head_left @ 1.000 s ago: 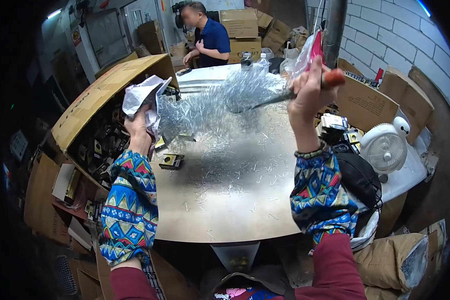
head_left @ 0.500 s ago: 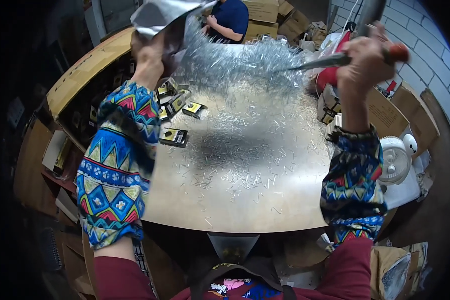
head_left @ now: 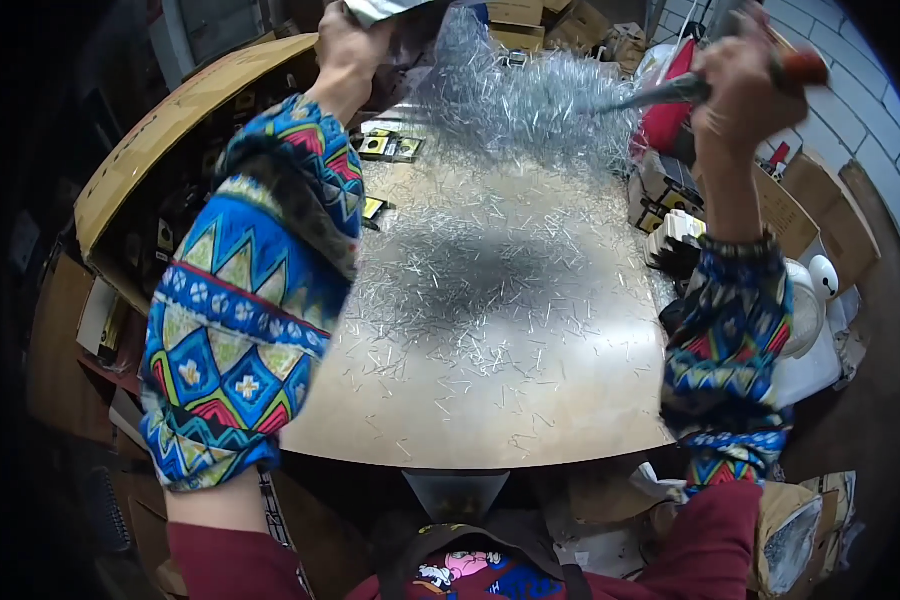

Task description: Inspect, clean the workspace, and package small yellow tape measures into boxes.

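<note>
At the far left of the table, my left hand [head_left: 353, 50] is closed around a shiny silvery piece [head_left: 395, 8], bag-like or sheet-like, partly cut off by the upper edge. Raised at the right, my right hand [head_left: 748, 100] grips a tool with a red-orange handle end [head_left: 802, 68] and a long grey pointed part [head_left: 650, 96]; its exact kind is unclear. The tool's tip reaches toward a heap of thin silvery wire pieces [head_left: 530, 110] at the far side. Many loose bent wire pieces [head_left: 480, 350] lie scattered across the pale tabletop [head_left: 610, 420].
Small black-and-yellow packs [head_left: 390, 147] lie at the table's left far side. A large open carton [head_left: 120, 170] borders the left. On the right stand boxes [head_left: 660, 185], a white fan [head_left: 805, 310] and a brick wall [head_left: 850, 80]. Cartons [head_left: 585, 25] are stacked behind.
My left hand has moved up and right with the silvery piece, its forearm now covering some packs. The right hand has shifted slightly up and right with the tool. The view has shifted too.
</note>
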A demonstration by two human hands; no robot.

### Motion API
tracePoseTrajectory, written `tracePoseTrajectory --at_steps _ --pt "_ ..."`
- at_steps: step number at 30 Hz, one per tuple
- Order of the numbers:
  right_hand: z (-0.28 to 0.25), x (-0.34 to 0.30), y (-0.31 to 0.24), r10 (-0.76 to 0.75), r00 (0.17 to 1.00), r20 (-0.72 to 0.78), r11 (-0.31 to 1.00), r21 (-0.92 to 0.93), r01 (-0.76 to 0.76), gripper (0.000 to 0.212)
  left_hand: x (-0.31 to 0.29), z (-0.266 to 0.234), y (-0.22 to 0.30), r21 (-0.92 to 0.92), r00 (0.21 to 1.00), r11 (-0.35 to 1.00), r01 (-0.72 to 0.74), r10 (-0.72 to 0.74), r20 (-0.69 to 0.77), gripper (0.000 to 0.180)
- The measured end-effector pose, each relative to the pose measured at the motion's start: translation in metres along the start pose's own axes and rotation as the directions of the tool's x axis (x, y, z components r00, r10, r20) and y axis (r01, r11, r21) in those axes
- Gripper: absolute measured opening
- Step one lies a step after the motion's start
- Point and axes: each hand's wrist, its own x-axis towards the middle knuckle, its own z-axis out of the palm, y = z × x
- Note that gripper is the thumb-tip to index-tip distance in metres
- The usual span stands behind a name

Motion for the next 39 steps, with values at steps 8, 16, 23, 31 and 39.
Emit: tracePoseTrajectory --at_steps 8,16,23,31,39 --pt "-0.03 0.009 0.014 -0.087 0.995 -0.041 0.98 -0.185 0.078 0.014 -0.032 0.063 0.014 -0.032 0.982 0.999 -0.035 0.04 0.185 0.033" --pt "0.017 -0.013 -0.001 0.047 0.953 -0.298 0.999 0.0 -0.049 0.02 0.004 0.015 -0.087 0.231 0.912 0.925 -0.301 0.209 0.352 0.041" --pt "-0.001 -0.019 0.053 -0.09 0.994 0.058 0.929 -0.355 0.104 0.025 -0.022 0.047 -0.089 0.424 0.943 0.878 -0.22 0.08 0.323 0.049" --pt "-0.037 -0.042 0.076 0.126 0.958 -0.259 0.992 0.047 -0.118 0.014 -0.06 0.033 -0.162 -0.44 0.683 0.53 0.725 -0.635 0.36 0.044" --pt "-0.143 -0.131 0.154 0.468 0.734 -0.491 0.867 0.094 -0.49 0.024 -0.101 -0.042 -0.216 0.474 0.42 0.511 0.717 -0.859 0.292 0.038"
